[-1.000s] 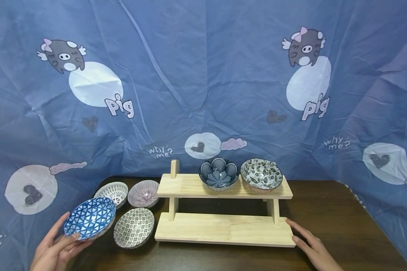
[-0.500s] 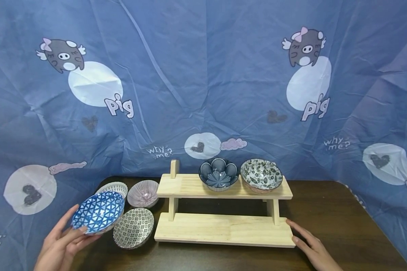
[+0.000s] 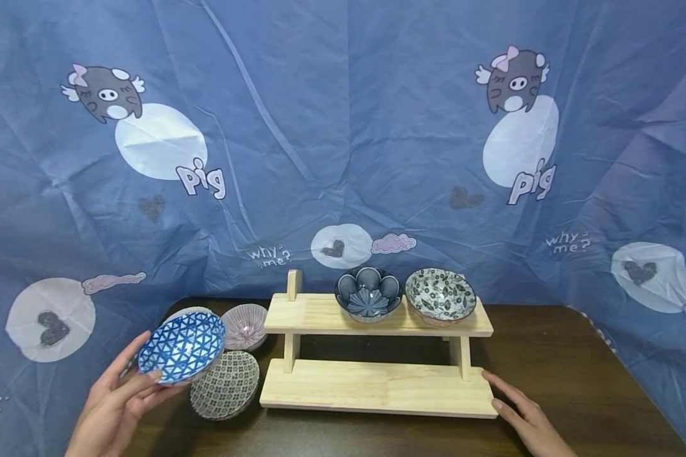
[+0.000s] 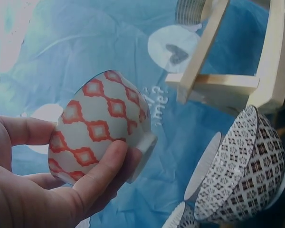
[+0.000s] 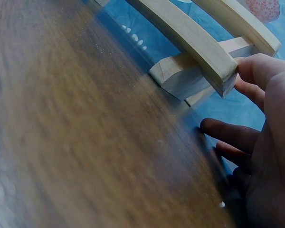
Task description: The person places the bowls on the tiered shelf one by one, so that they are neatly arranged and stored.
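Observation:
My left hand (image 3: pixel 111 400) holds a bowl (image 3: pixel 183 348) up off the table, tilted, with the fingers around its side. Inside, this bowl has blue and white triangles; its outside (image 4: pixel 99 123) is white with red diamonds. Behind and below it are a grey-and-white patterned bowl (image 3: pixel 225 386), a purple-striped bowl (image 3: pixel 244 325) and a mostly hidden white bowl (image 3: pixel 190 311). At the right end of the lower board of a two-tier wooden stand (image 3: pixel 377 386), my right hand (image 3: pixel 528 419) pinches the corner between thumb and index finger, the other fingers hanging loose.
On the upper board stand a dark blue petal-patterned bowl (image 3: pixel 368 295) and a green leaf-patterned bowl (image 3: pixel 440 295). A small wooden upright (image 3: pixel 294 284) rises at that board's left end. Blue printed cloth (image 3: pixel 343 158) hangs behind the brown table (image 3: pixel 577 368).
My left hand has carried the blue-and-white bowl right and slightly upward, so it now covers more of the white bowl and part of the grey-patterned one. My right hand stays put.

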A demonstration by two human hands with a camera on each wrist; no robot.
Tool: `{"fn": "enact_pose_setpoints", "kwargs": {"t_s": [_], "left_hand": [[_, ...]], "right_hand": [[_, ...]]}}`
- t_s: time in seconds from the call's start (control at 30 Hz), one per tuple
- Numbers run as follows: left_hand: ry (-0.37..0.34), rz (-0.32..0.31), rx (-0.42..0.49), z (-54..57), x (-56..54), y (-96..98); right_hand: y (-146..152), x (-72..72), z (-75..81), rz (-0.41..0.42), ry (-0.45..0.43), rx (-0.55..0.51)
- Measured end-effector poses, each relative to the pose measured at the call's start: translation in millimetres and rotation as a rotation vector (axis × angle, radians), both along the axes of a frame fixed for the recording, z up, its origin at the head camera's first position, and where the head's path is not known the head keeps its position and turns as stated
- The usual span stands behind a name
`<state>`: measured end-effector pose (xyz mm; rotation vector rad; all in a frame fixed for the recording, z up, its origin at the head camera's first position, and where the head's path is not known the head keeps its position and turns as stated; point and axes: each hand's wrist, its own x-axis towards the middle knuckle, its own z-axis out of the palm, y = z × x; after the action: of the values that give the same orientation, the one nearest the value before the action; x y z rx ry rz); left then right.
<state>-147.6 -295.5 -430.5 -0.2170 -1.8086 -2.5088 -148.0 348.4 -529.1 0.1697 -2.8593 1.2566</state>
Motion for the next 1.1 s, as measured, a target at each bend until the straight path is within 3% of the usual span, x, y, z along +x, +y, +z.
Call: {"fn": "enact_pose_setpoints", "kwargs": {"t_s": [0.2, 0.43, 0.57, 0.8, 1.1], "left_hand": [[0.009, -0.018, -0.039, 8.9, -3.2, 9.8], [-0.032, -0.010, -0.111, 18.7, -8.9, 22.0], [-0.037, -0.023, -0.105, 21.9, -11.1, 27.9], [-0.037, -0.039, -0.101, 27.8, -13.8, 39.1], [-0.052, -0.019, -0.110, 37.9, -22.1, 58.8]], "right_hand": [[-0.3, 1.4, -0.3, 0.006, 0.032, 0.005], [-0.8, 1.6, 0.3, 0.004, 0.030, 0.002], [-0.7, 1.5, 0.3, 0.005, 0.038, 0.005], [-0.6, -1.6, 3.2, -0.015, -0.038, 0.013], [-0.3, -2.2, 2.4, -0.018, -0.063, -0.008]]}}
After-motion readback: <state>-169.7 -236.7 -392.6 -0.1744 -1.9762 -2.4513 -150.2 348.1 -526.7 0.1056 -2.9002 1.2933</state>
